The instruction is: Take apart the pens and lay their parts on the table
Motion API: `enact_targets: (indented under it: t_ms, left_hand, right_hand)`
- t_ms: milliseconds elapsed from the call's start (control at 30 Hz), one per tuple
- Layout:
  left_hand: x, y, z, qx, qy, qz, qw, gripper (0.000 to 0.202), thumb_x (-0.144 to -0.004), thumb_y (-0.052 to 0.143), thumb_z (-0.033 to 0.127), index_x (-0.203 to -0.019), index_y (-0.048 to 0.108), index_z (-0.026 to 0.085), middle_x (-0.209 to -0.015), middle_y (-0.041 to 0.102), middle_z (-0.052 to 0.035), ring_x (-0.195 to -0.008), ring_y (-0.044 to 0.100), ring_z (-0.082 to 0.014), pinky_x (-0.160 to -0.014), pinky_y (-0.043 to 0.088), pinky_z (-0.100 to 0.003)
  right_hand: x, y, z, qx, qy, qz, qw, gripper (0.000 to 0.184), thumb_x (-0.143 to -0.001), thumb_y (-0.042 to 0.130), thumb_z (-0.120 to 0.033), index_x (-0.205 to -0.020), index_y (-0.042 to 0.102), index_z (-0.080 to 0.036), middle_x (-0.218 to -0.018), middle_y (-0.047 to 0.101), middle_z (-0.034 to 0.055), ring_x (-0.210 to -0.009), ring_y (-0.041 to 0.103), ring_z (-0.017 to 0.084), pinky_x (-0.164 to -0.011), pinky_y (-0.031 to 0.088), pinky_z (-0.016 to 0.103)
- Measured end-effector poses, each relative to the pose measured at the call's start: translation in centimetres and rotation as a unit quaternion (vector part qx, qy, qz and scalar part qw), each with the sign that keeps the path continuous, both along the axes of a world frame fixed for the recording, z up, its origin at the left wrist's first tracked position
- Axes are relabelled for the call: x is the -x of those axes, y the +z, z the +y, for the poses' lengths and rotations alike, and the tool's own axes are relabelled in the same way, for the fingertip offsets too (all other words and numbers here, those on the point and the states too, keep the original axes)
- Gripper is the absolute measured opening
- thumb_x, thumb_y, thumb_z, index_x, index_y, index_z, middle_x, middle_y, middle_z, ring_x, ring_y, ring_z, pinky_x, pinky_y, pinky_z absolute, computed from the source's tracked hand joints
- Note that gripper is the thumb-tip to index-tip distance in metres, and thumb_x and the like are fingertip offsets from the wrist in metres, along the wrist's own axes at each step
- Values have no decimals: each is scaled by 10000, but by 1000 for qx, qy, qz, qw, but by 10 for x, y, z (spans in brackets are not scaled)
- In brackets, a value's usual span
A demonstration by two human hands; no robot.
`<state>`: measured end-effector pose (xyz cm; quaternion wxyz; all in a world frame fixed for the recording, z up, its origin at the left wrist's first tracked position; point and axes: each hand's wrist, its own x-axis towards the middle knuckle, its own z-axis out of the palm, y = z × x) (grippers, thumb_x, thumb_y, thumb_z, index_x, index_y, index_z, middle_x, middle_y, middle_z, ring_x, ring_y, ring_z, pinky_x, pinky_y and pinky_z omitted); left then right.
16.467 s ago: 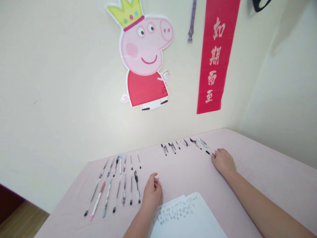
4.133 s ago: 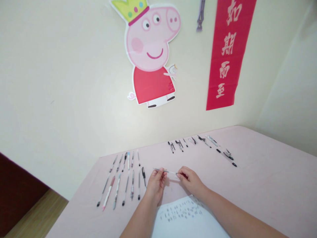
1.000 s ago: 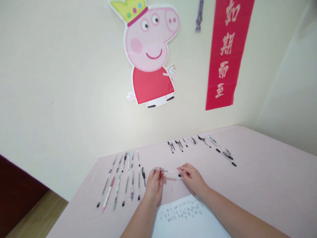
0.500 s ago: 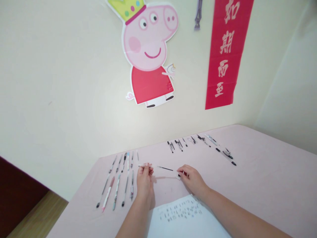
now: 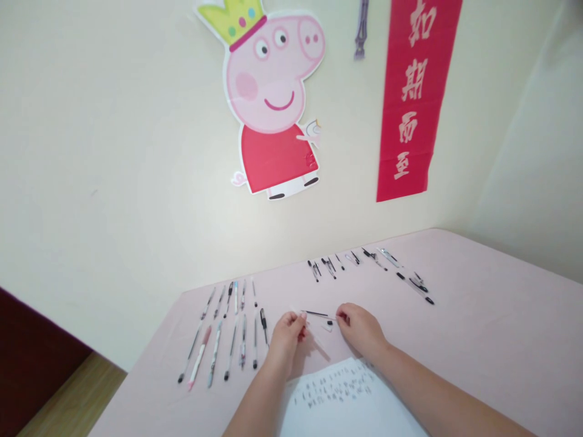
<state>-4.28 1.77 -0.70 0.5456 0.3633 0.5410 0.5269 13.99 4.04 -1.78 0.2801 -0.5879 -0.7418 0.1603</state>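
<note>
My left hand (image 5: 286, 335) and my right hand (image 5: 361, 328) hover close together over the pink table (image 5: 478, 328). A thin black pen refill (image 5: 316, 314) stretches between their fingertips. The right hand's fingers pinch its right end. The left hand's fingers are pinched at its left end, beside a small pale piece that is too small to name. A clear pen part with a black end (image 5: 328, 322) lies on the table just below the refill.
Several pens lie in a row (image 5: 228, 340) left of my hands. Several small pen parts (image 5: 364, 264) lie along the far edge by the wall. A white sheet with handwriting (image 5: 337, 394) lies at the near edge. A pig cutout and a red banner hang on the wall.
My left hand, which was over by the pen row half a second ago, has come back right to the refill. The refill is now up between both hands' fingertips.
</note>
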Motion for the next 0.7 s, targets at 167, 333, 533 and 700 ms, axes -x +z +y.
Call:
enact_targets:
  t_ms: [167, 333, 533, 700]
  left_hand:
    - [-12, -6, -5, 54, -75, 49, 994, 410, -584, 701, 498, -591, 452, 173, -432, 544, 27, -351, 442, -60, -383, 322, -178]
    - [-13, -10, -1, 88, -48, 51, 994, 328, -676, 680, 390, -638, 436, 174, -457, 559, 23, -380, 515, -84, -397, 395, -184]
    - [-12, -6, 0, 107, -35, 7, 994, 194, -778, 602, 250, -697, 451, 158, -549, 595, -10, -470, 589, -98, -496, 490, -210]
    - [-11, 1, -5, 116, -47, -14, 992, 145, -799, 572, 232, -744, 466, 151, -646, 641, -59, -530, 622, -116, -558, 517, -234]
  right_hand:
    - [1, -1, -2, -22, 0, -31, 999, 122, -766, 497, -168, -720, 605, -200, -768, 594, 17, -739, 536, 147, -634, 342, 246]
    - [2, -3, -2, -46, 20, -6, 999, 142, -791, 480, -186, -776, 619, -209, -807, 600, 36, -783, 551, 171, -680, 386, 270]
    - [4, -2, -3, -57, 50, 34, 997, 180, -813, 455, -195, -824, 634, -203, -855, 602, 48, -827, 554, 174, -747, 414, 277]
    - [4, 1, -5, -58, 67, 43, 995, 227, -844, 427, -210, -854, 653, -191, -867, 604, 57, -851, 546, 178, -769, 417, 286]
